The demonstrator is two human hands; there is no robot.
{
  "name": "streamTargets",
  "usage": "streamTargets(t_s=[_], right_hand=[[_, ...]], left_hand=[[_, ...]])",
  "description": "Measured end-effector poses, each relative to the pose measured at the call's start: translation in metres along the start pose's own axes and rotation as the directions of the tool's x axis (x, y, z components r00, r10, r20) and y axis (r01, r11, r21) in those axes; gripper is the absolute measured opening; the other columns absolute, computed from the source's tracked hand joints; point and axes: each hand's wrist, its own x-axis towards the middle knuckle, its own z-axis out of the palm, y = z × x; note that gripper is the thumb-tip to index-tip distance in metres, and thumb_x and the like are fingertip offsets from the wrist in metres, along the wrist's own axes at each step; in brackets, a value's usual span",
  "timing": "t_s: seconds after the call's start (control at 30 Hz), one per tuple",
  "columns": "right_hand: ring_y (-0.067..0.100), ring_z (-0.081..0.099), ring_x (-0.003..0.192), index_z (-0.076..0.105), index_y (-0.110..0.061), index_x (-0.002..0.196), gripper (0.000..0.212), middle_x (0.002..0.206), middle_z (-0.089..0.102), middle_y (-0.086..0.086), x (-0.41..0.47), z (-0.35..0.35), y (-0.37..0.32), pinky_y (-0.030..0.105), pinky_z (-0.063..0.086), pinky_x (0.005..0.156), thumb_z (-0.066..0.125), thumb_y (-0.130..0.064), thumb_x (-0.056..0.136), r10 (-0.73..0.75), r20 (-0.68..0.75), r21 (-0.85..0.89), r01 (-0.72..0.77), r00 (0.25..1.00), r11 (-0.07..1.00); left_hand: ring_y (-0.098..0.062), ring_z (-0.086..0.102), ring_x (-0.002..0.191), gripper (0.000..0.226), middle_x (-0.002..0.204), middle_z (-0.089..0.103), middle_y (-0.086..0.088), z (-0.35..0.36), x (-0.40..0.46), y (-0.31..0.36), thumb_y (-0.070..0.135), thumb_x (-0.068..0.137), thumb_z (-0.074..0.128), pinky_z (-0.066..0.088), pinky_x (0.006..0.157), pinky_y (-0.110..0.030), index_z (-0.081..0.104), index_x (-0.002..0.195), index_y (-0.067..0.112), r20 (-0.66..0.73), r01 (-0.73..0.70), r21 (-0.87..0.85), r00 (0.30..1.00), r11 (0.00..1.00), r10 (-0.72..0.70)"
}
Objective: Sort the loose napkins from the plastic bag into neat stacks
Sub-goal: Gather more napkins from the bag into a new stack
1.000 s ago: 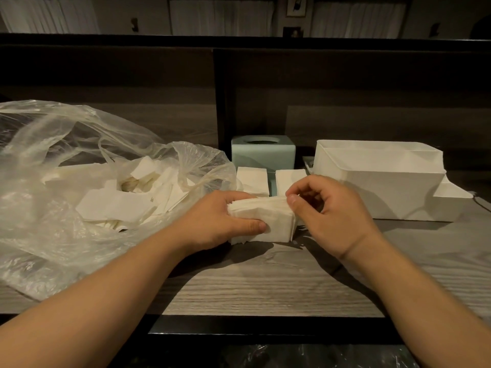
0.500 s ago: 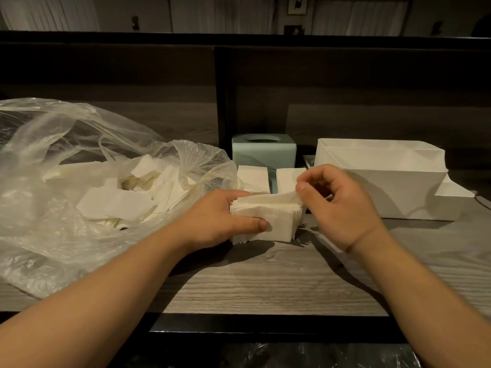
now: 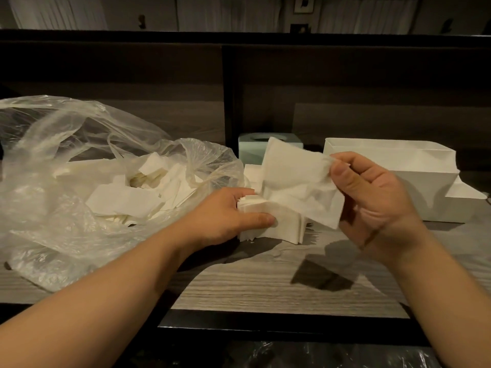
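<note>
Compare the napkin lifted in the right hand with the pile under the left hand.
The lifted napkin is a single sheet, held up off the table; the pile is many sheets resting on the table. The right hand pinches the napkin by one corner, so it hangs tilted and creased; the left hand grips the pile, which lies flat. Both are white.

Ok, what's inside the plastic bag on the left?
Loose white napkins lie jumbled inside the clear plastic bag, several flat and overlapping near its open mouth. The crinkled plastic and the top napkins cover whatever lies deeper, so how many remain cannot be told.
</note>
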Motion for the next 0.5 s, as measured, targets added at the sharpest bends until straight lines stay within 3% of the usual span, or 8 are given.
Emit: streamTargets(t_s=[0.03, 0.1, 0.17, 0.23, 0.33, 0.43, 0.5], right_hand=[[0.018, 0.071, 0.080, 0.079, -0.030, 0.078, 0.015, 0.087, 0.074, 0.000, -0.001, 0.000, -0.001, 0.031, 0.060, 0.064, 0.070, -0.038, 0.069, 0.036, 0.053, -0.029, -0.034, 0.998, 0.999], [0.014, 0.067, 0.071, 0.078, -0.028, 0.077, 0.010, 0.079, 0.071, -0.003, -0.003, 0.001, 0.004, 0.025, 0.054, 0.057, 0.071, -0.036, 0.075, 0.086, 0.088, -0.266, -0.060, 0.992, 0.962], [0.007, 0.064, 0.062, 0.076, -0.027, 0.081, 0.006, 0.071, 0.070, -0.008, 0.000, 0.001, 0.016, 0.018, 0.052, 0.055, 0.073, -0.030, 0.086, 0.049, 0.030, -0.575, -0.023, 0.998, 0.818], [0.007, 0.061, 0.061, 0.074, -0.031, 0.085, 0.005, 0.072, 0.069, -0.010, 0.004, -0.001, 0.027, 0.018, 0.052, 0.056, 0.072, -0.031, 0.089, -0.042, -0.002, -0.770, 0.025, 0.999, 0.638], [0.010, 0.062, 0.069, 0.072, -0.033, 0.084, 0.006, 0.077, 0.068, -0.014, 0.006, -0.007, 0.033, 0.020, 0.055, 0.062, 0.072, -0.032, 0.090, -0.092, -0.024, -0.829, 0.032, 0.995, 0.558], [0.011, 0.062, 0.073, 0.071, -0.033, 0.083, 0.008, 0.077, 0.067, -0.014, 0.008, -0.009, 0.036, 0.024, 0.057, 0.063, 0.072, -0.031, 0.091, -0.128, -0.046, -0.838, 0.032, 0.991, 0.545], [0.015, 0.063, 0.074, 0.072, -0.033, 0.083, 0.007, 0.076, 0.069, -0.009, 0.009, -0.010, 0.037, 0.036, 0.060, 0.068, 0.071, -0.034, 0.090, -0.142, -0.082, -0.834, 0.010, 0.986, 0.551]], left_hand=[[-0.004, 0.072, 0.087, 0.019, 0.095, 0.078, 0.013, 0.000, 0.000, 0.000, 0.026, 0.081, 0.087, 0.055, 0.080, -0.018, 0.077, 0.093, 0.038, -0.013, -0.017, 0.019, 1.000, 1.000, 0.018], [-0.005, 0.068, 0.080, 0.014, 0.086, 0.076, 0.014, 0.001, 0.002, 0.000, 0.032, 0.081, 0.082, 0.054, 0.076, -0.025, 0.076, 0.082, 0.045, -0.035, -0.040, 0.079, 0.998, 0.996, 0.043], [-0.011, 0.072, 0.087, 0.009, 0.094, 0.077, 0.011, 0.001, 0.003, -0.001, 0.034, 0.090, 0.077, 0.057, 0.079, -0.030, 0.079, 0.097, 0.040, -0.035, -0.009, 0.095, 0.999, 0.995, 0.012], [-0.006, 0.072, 0.086, 0.018, 0.097, 0.078, 0.011, 0.002, 0.002, 0.000, 0.033, 0.094, 0.072, 0.055, 0.075, -0.023, 0.077, 0.111, 0.032, -0.028, 0.028, 0.058, 0.999, 0.998, -0.027], [-0.004, 0.071, 0.082, 0.022, 0.096, 0.078, 0.009, 0.003, 0.001, 0.001, 0.041, 0.099, 0.063, 0.052, 0.075, -0.021, 0.077, 0.110, 0.028, -0.046, 0.069, 0.034, 0.997, 0.997, -0.067], [-0.002, 0.067, 0.110, 0.052, 0.118, 0.074, 0.014, -0.001, 0.001, 0.000, 0.069, 0.097, 0.048, 0.045, 0.103, -0.025, 0.075, 0.116, 0.029, -0.062, 0.140, -0.008, 0.988, 0.990, -0.141], [-0.002, 0.060, 0.125, 0.078, 0.133, 0.067, 0.017, -0.004, 0.002, -0.004, 0.088, 0.084, 0.041, 0.038, 0.115, -0.032, 0.071, 0.127, 0.032, -0.042, 0.139, -0.042, 0.989, 0.989, -0.141]])
